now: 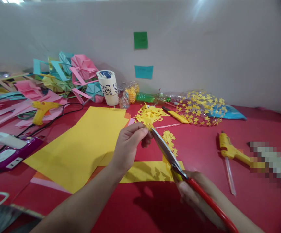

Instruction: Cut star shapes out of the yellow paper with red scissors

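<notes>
Between the thumb and fingers of my left hand (130, 142) is a small yellow paper piece (148, 124), its outline partly hidden. The tips of the red-handled scissors (166, 149) touch or nearly touch this piece. My right hand (193, 191) is closed around the scissors' handles, lower right of my left hand. Beneath the blades, a yellow paper strip (140, 172) lies on the red table (155, 200). Small yellow stars (169, 139) lie beside the blades, and a heap of yellow paper bits (152, 113) sits just behind my left fingertips.
Large yellow sheets (82, 142) lie at left, near a purple power strip (16, 155) and a yellow glue gun (41, 111). A white cup (108, 89) stands behind. Another glue gun (230, 150) and a yellow cutter (178, 116) lie rightward.
</notes>
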Demonstrator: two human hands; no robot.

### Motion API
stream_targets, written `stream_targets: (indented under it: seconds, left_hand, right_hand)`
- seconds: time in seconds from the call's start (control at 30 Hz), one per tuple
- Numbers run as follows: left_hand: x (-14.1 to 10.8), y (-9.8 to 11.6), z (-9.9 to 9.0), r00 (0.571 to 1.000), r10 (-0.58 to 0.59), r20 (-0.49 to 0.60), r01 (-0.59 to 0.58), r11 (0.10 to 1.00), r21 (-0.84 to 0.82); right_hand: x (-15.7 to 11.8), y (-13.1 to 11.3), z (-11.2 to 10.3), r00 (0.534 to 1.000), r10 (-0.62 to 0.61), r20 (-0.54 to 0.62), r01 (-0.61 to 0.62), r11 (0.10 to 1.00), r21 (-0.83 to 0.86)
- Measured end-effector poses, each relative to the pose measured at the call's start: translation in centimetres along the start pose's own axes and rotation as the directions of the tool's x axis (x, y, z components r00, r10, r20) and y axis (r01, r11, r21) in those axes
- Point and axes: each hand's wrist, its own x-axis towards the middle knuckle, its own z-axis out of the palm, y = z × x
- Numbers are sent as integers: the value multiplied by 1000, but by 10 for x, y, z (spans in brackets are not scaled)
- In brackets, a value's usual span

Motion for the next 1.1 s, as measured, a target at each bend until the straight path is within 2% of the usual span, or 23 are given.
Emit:
stream_targets:
  seconds: [0.37, 0.57, 0.83, 1.1]
  left_hand:
    - [2, -1, -5, 999, 31, 16, -32, 999, 39]
    - [0, -3, -5, 998, 40, 44, -44, 996, 77]
    - [1, -3, -6, 997, 50, 51, -55, 993, 103]
    - [0, -2, -6, 998, 39, 56, -43, 996, 73]
  right_hand:
    - [1, 1, 0, 999, -26, -32, 24, 999, -49]
    - [-2, 5, -2, 998, -49, 27, 50, 999, -7]
    - [0, 5, 0, 997, -65, -44, 62, 997, -54]
    - [-1, 2, 1, 998, 11, -58, -15, 998, -69]
